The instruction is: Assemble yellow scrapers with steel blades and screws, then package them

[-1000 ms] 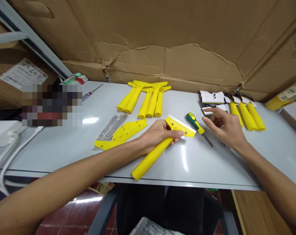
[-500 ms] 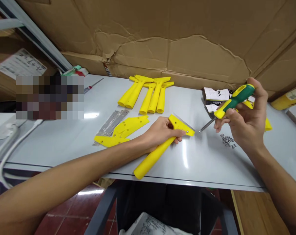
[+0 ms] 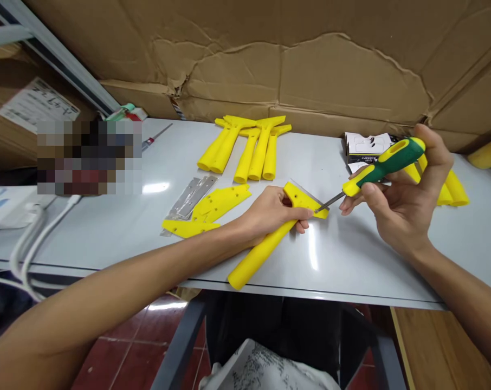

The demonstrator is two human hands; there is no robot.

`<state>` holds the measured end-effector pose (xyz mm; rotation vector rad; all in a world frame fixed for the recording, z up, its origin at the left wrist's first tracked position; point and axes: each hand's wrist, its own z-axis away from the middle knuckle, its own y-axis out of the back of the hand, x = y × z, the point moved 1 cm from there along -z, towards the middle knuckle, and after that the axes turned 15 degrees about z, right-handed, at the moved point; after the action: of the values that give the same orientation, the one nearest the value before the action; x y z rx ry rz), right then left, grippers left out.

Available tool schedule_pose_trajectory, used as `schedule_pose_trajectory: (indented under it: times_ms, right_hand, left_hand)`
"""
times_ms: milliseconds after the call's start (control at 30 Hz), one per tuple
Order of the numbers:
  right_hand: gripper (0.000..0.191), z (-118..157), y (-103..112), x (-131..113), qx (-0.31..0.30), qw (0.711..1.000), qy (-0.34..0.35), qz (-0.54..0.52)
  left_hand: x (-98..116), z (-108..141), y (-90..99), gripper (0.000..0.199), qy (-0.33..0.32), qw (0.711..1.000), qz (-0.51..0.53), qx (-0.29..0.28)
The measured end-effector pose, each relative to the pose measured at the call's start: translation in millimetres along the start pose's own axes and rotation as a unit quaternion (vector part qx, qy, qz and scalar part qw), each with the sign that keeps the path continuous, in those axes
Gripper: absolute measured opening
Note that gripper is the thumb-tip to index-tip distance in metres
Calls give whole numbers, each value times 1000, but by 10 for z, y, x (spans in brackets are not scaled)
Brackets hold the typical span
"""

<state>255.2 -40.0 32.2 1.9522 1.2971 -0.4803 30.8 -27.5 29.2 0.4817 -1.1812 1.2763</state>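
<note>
My left hand [image 3: 276, 214] is closed round the neck of a yellow scraper [image 3: 257, 259], whose tube handle slants down to the left. A thin metal blade [image 3: 310, 192] shows along the far edge of its head. In my right hand [image 3: 408, 211] is a green and yellow screwdriver [image 3: 400, 160], held by its handle and tilted. Its tip meets the scraper head near the right end, beside my left thumb, where a screw sat visible before. The loose screws seen earlier are now hidden behind my right hand.
Several yellow scraper handles [image 3: 256, 154] lie at the back. Flat yellow plates [image 3: 221, 203] and metal blades [image 3: 192, 195] rest left of my hand. Printed card sleeves [image 3: 365, 146] and more yellow pieces [image 3: 457, 187] are at the right. White cables [image 3: 42, 233] cross the left edge.
The screwdriver has moved left and down, its tip going from beside the scraper to its head. My left hand keeps its hold on the scraper. The view has shifted slightly.
</note>
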Motion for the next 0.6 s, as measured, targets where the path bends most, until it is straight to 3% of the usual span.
schedule_pose_trajectory:
  times_ms: [200,333,500,600]
  right_hand:
    - [90,21,10,-14,21,997,59,47]
    - [98,62,51,11,96,980,128,117]
    - [66,57,27,-45,100,974,179,100]
    - [65,66,77,-48,122,978,157,68]
  left_hand:
    - [10,6,-6,25,5,1000,11,11]
    - [19,14,-12,26,8,1000,18,11]
    - [14,17,-15,24,5,1000,22,21]
    - [-8,0,-2,22,-5,1000,24,19]
